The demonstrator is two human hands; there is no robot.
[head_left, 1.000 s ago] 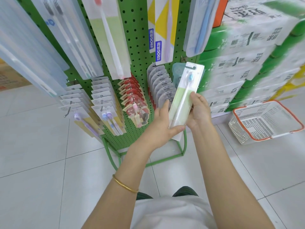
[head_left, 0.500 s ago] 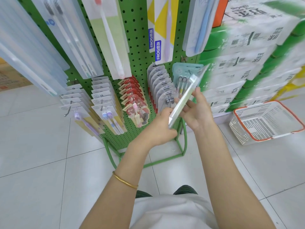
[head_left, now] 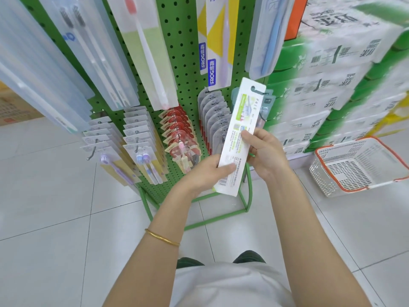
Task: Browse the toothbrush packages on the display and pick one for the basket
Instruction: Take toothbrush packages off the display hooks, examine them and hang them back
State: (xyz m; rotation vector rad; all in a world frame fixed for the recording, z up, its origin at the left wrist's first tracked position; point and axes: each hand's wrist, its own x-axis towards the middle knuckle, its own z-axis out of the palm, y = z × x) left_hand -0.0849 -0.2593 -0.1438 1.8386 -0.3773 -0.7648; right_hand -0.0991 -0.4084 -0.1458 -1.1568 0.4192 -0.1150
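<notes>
I hold a long white and green toothbrush package [head_left: 240, 127] upright in front of the display, its printed back side toward me. My left hand [head_left: 205, 173] pinches its lower part, thumb across the print. My right hand [head_left: 265, 149] grips its right edge near the middle. The green pegboard display [head_left: 186, 69] behind it carries many hanging toothbrush packages. A white basket with an orange rim [head_left: 360, 167] stands on the floor to the right, with nothing visible inside.
Stacked tissue cartons [head_left: 332, 80] rise at the right behind the basket. The display stands on a green wire frame [head_left: 221, 214] on pale floor tiles [head_left: 55, 196]. A cardboard box [head_left: 15, 107] sits at the far left.
The package has been turned over between both hands: its front with the brush showed first, then its edge, and now its printed back faces me.
</notes>
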